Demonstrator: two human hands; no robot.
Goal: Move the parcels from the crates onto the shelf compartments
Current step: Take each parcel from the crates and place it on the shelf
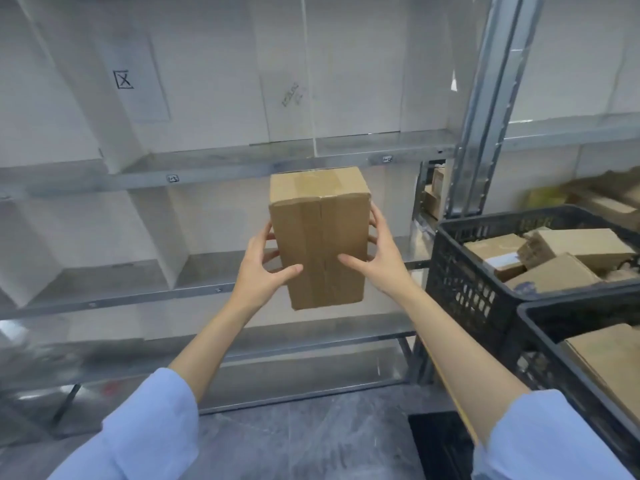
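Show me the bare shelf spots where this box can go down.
Bare: the middle shelf on both sides of the white divider, left of and behind the box; the upper shelf too. Crowded: the black crates at right, full of parcels.
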